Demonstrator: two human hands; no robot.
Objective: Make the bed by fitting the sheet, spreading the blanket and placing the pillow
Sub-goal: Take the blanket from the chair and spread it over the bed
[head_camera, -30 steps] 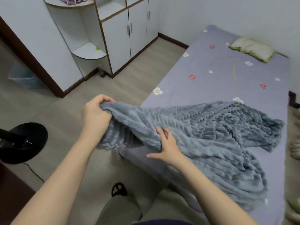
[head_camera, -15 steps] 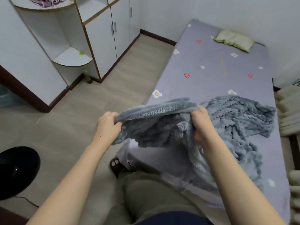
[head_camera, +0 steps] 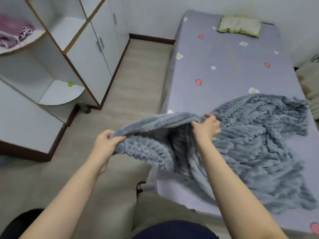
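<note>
My left hand (head_camera: 105, 144) and right hand (head_camera: 206, 129) are both closed on one edge of the grey ribbed blanket (head_camera: 250, 138), lifting it above the near end of the bed. The rest lies rumpled on the lilac sheet (head_camera: 224, 66). The green pillow (head_camera: 240, 26) sits at the far end.

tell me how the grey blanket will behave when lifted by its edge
Probably floppy: the blanket sags between the left hand and right hand. Its thick ribbed pile suggests some weight, and it likely drags across the sheet rather than slipping.
</note>
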